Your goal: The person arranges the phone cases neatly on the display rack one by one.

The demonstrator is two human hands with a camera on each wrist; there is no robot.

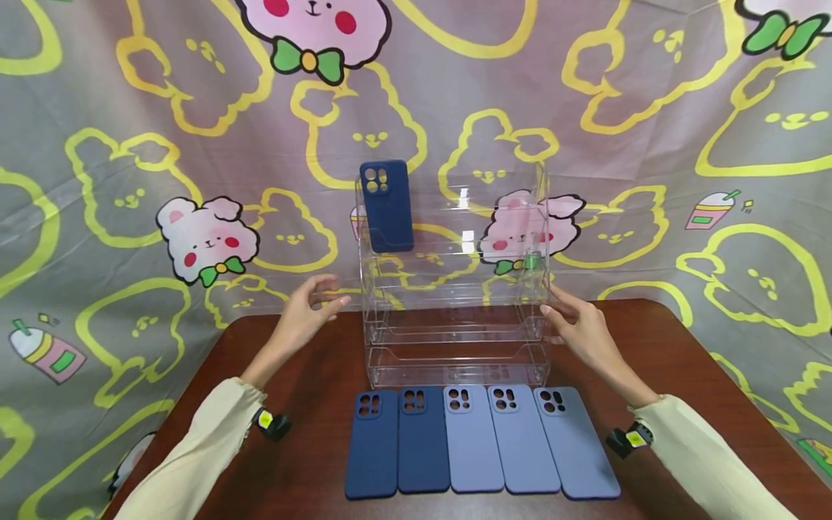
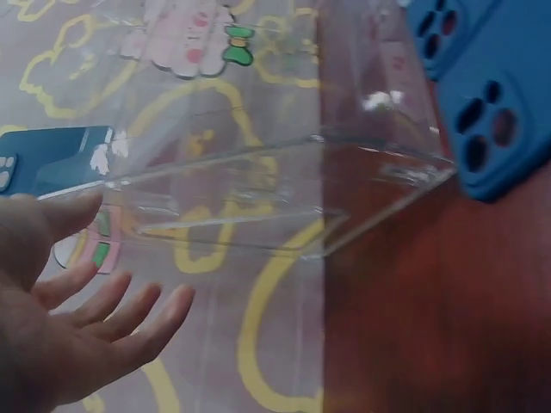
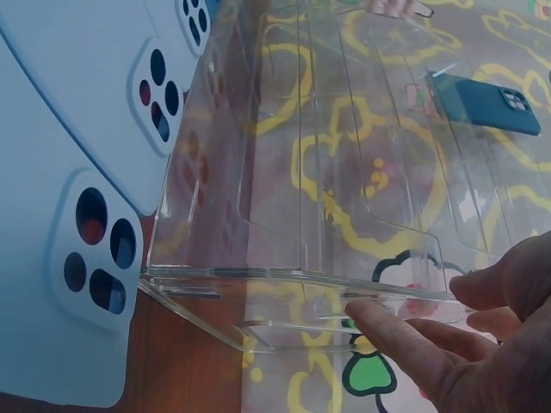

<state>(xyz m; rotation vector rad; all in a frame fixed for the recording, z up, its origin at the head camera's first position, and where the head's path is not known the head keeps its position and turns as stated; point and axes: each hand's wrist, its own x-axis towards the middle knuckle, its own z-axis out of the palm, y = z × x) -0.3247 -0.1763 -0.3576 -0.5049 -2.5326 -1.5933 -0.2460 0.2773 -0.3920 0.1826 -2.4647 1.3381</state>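
A clear tiered display rack [image 1: 455, 334] stands on the table, a dark blue phone case [image 1: 392, 217] upright at the left of an upper tier. My left hand [image 1: 310, 307] is held beside the rack's left side, fingers spread and slightly bent, holding nothing; a gap to the rack shows in the head view. At the right side, my right hand [image 1: 578, 321] has its fingertips at the clear side panel [image 3: 301, 280]; whether they press on it I cannot tell. Before the rack lie a row of phone cases: two dark blue [image 1: 424, 455], then lighter blue-grey ones [image 1: 473, 455].
The brown wooden table [image 1: 299, 448] has rounded back corners. Right behind it hangs a grey-pink cloth [image 1: 416, 94] with cartoon prints, visible through the clear rack. The row of cases lies close to the rack's front edge.
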